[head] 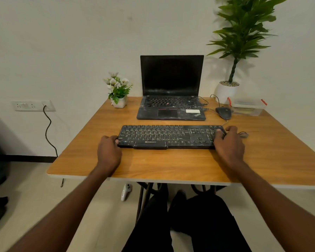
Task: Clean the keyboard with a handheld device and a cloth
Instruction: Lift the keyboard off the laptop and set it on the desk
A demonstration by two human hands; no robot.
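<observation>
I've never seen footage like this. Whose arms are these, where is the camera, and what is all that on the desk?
There is no machine here: these are a person's own two arms, filmed by one wide camera worn on the head, looking forward and down. That is why the arms reach in from the bottom of the picture.

On the wooden table lies a dusty black keyboard. The left hand holds its left end and the right hand holds its right end, fingers curled round the edges.

Behind it stands an open laptop with a dark screen. To its right lie a mouse and a clear plastic box. A small flower pot stands to the left, and a tall plant at the back right.

I see no cloth or cleaning device on the table.
</observation>
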